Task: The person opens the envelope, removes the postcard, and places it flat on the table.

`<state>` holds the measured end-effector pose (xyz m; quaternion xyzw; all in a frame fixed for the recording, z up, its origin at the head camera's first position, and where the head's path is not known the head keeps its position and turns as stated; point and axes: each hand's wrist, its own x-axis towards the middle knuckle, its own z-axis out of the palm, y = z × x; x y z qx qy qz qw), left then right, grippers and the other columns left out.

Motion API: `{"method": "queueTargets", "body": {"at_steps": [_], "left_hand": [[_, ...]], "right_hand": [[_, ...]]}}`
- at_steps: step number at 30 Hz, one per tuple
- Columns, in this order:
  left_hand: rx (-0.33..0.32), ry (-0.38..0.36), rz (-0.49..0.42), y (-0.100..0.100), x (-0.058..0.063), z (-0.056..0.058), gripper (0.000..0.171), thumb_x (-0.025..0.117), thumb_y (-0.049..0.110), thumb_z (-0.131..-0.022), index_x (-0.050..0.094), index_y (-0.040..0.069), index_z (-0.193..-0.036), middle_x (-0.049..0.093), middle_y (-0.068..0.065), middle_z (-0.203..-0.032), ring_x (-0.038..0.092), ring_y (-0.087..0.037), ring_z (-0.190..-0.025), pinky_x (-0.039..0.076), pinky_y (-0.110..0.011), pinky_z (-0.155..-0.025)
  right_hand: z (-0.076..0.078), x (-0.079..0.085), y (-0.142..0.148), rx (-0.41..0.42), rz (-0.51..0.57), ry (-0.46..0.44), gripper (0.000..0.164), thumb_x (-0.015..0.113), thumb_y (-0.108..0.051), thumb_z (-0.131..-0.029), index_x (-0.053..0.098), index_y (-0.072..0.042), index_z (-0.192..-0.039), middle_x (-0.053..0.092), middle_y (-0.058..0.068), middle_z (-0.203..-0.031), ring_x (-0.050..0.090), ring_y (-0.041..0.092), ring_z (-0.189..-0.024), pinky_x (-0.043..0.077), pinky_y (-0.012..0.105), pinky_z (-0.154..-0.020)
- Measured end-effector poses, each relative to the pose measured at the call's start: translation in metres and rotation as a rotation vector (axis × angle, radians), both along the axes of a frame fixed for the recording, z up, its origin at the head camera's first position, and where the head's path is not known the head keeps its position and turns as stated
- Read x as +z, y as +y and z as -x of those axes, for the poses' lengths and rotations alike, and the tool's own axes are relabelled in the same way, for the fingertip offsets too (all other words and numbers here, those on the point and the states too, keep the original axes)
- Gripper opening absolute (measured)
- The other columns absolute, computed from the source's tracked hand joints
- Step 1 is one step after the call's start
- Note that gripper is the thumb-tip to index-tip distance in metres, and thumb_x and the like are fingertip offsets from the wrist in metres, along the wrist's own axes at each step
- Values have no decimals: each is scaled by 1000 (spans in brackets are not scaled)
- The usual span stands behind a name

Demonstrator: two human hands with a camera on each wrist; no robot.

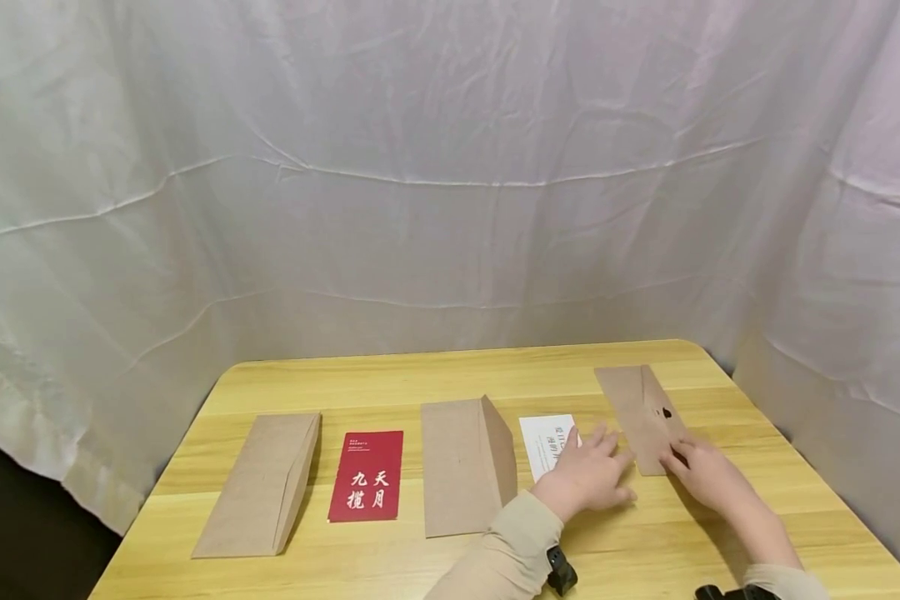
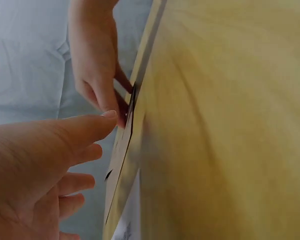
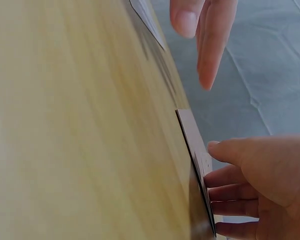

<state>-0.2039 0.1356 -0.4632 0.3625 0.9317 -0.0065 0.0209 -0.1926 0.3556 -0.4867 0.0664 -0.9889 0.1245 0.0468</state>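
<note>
A kraft-paper envelope [image 1: 637, 417] with a small dark mark on its flap lies at the right of the table. My right hand [image 1: 705, 475] is at its near right corner, fingertips touching the paper; in the right wrist view the fingers [image 3: 235, 192] are fairly straight along the envelope [image 3: 194, 137]. My left hand [image 1: 588, 471] is spread, holds nothing and overlaps a white card [image 1: 543, 442] with dark printed characters, hiding its lower right part. In the left wrist view the left thumb [image 2: 85, 131] points toward the right hand [image 2: 95, 65].
Left of the white card lies another kraft envelope [image 1: 453, 467] with its flap spread to the right. Beyond it are a red card [image 1: 367, 475] with white characters and a third envelope [image 1: 258, 483] at far left. Pale curtains hang behind the wooden table [image 1: 457, 375].
</note>
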Motion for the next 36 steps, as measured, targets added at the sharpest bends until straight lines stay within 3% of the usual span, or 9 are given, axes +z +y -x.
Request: {"method": "queueTargets", "body": {"at_steps": [10, 18, 28, 36], "left_hand": [[-24, -55, 73, 8, -6, -12, 63, 45, 71, -89, 34, 47, -146, 28, 17, -158, 19, -6, -150, 27, -43, -119], [-50, -94, 166, 8, -4, -22, 64, 42, 74, -88, 25, 54, -146, 21, 23, -159, 16, -2, -149, 24, -41, -120], [-53, -126, 157, 2, -10, -28, 64, 44, 73, -88, 23, 55, -146, 20, 24, -159, 15, -1, -149, 25, -42, -120], [-56, -124, 170, -1, -4, -33, 64, 46, 74, -86, 28, 56, -144, 22, 25, -158, 18, -1, -149, 24, -42, -120]], "right_hand": [[-16, 0, -12, 3, 18, 0, 45, 58, -26, -97, 61, 14, -119, 58, 37, -122, 55, 55, -113, 44, 65, -94], [-25, 4, -21, -4, 20, -5, 44, 61, -25, -95, 62, 12, -119, 58, 35, -123, 55, 55, -112, 44, 65, -93], [-30, -2, -25, -16, -10, 9, 39, 66, -24, -91, 66, 6, -116, 62, 30, -118, 57, 51, -109, 47, 63, -89], [-28, 1, -22, 6, 7, -1, 44, 66, -23, -91, 61, 5, -125, 58, 32, -125, 55, 52, -113, 46, 64, -91]]}}
